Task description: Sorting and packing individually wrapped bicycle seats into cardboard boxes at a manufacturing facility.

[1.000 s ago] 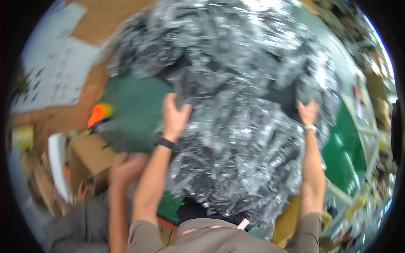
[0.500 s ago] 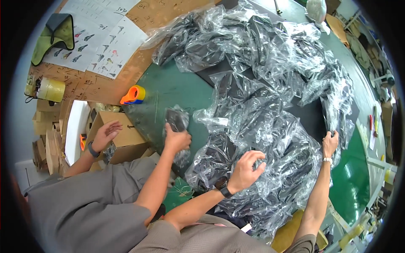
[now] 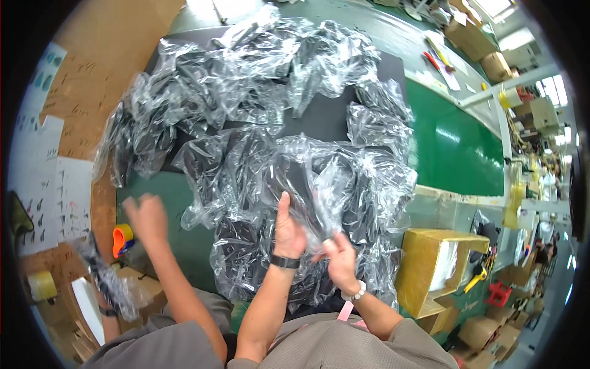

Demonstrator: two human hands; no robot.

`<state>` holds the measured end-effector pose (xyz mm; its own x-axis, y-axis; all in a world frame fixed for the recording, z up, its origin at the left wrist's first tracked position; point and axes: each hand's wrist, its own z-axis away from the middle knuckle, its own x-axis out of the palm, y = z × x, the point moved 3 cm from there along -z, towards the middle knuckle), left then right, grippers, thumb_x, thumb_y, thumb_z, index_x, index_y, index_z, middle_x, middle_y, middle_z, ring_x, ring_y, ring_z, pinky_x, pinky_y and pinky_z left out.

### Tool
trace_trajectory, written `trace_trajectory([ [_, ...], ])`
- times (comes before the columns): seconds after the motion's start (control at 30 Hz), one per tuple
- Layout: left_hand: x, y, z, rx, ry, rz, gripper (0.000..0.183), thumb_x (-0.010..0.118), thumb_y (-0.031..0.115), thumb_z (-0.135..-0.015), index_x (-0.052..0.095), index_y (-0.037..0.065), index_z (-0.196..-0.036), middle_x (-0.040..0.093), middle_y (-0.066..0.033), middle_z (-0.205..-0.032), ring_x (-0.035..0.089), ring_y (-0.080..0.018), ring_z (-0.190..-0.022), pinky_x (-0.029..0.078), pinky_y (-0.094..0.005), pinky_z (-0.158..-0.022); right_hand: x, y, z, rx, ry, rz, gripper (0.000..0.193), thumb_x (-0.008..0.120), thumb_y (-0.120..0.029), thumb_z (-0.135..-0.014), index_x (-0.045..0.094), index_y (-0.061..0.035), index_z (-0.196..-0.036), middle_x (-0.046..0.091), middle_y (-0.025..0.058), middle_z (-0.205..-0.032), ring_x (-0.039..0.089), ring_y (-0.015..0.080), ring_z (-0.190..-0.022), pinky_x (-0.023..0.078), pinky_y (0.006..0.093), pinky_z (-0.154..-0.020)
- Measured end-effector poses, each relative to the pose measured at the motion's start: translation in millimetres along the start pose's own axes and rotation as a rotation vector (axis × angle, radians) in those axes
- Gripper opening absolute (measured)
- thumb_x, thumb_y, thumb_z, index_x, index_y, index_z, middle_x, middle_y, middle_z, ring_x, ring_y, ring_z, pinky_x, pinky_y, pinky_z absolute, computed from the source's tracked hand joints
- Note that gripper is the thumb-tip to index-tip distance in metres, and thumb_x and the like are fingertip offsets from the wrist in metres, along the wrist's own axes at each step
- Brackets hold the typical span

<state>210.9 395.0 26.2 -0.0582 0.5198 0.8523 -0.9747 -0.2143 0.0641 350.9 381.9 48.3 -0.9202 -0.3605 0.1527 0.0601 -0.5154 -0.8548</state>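
Note:
Between my hands is a dark, elongated item in a clear plastic bag (image 3: 298, 184), tilted above the heap. My left hand (image 3: 289, 234), below a black watch, is closed around its near left side with the thumb up along the bag; its other fingers are mostly hidden. With fingertips together, my right hand (image 3: 340, 261), wearing a beaded bracelet, pinches the loose plastic at the bag's near end. Under and around them lie several similar bagged dark items (image 3: 243, 163) on a black sheet (image 3: 326, 117). The exact kind of item is obscured by the shiny plastic.
At left a co-worker's blurred hand (image 3: 147, 221) hovers near an orange-and-blue tape dispenser (image 3: 123, 238); a bagged dark item (image 3: 107, 277) is beside that person's other arm. A yellowish open box (image 3: 409, 273) stands at right. Printed sheets (image 3: 72, 197) lie on brown board.
My view has swung right. My right hand has come from the heap's far right edge to join my left, and both now hold a bagged item. The co-worker's bagged item has moved toward the boxes.

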Motion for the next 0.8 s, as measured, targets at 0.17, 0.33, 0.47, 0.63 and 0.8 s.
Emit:
trace_trajectory([
  [0.17,-51,26,18,0.15,0.176,-0.406,0.019,0.057,0.013,-0.092,0.061,0.005,-0.109,0.065,-0.0031,-0.1,0.061,-0.0138,-0.093,0.048,-0.0314,-0.086,-65,-59,-92,-0.52,-0.13,0.74,0.025,0.055,-0.02,-0.091,0.065,0.0027,-0.094,0.067,0.0154,-0.086,0.065,0.0217,-0.081,0.05,0.0334,-0.073],
  [0.33,-71,54,84,0.28,0.249,-0.566,0.019,0.06,0.012,-0.091,0.058,0.008,-0.109,0.058,0.0025,-0.096,0.055,-0.0092,-0.085,0.046,-0.0273,-0.079,-125,-128,-282,-0.962,0.208,1.249,0.034,0.056,-0.006,-0.074,0.063,-0.0036,-0.107,0.06,0.0213,-0.113,0.054,0.0347,-0.11,0.041,0.0427,-0.097],
  [0.47,-95,41,104,0.136,0.307,-0.916,0.032,0.067,0.025,-0.088,0.054,0.006,-0.11,0.053,0.0029,-0.1,0.048,-0.0092,-0.09,0.041,-0.0264,-0.083,-200,-96,-352,-0.458,0.215,1.76,0.044,0.058,-0.017,-0.078,0.061,-0.0127,-0.121,0.049,0.0244,-0.131,0.049,0.0387,-0.12,0.044,0.0484,-0.097],
  [0.63,-87,29,114,0.206,0.268,-0.805,0.054,0.07,0.037,-0.086,0.052,0.002,-0.123,0.055,-0.0011,-0.114,0.047,-0.0123,-0.103,0.038,-0.0289,-0.095,-190,-73,-346,-0.369,0.165,1.837,0.036,0.065,-0.02,-0.072,0.065,-0.0075,-0.105,0.05,0.018,-0.13,0.044,0.0342,-0.122,0.037,0.0502,-0.098],
  [0.8,-61,45,116,0.365,0.297,-0.929,0.043,0.067,0.034,-0.089,0.059,0.0,-0.113,0.061,-0.0011,-0.102,0.052,-0.0104,-0.092,0.044,-0.0276,-0.086,-163,-123,-295,-0.345,0.036,1.128,0.038,0.067,-0.034,-0.082,0.064,0.0,-0.098,0.068,0.0152,-0.092,0.064,0.0294,-0.08,0.046,0.038,-0.072],
])
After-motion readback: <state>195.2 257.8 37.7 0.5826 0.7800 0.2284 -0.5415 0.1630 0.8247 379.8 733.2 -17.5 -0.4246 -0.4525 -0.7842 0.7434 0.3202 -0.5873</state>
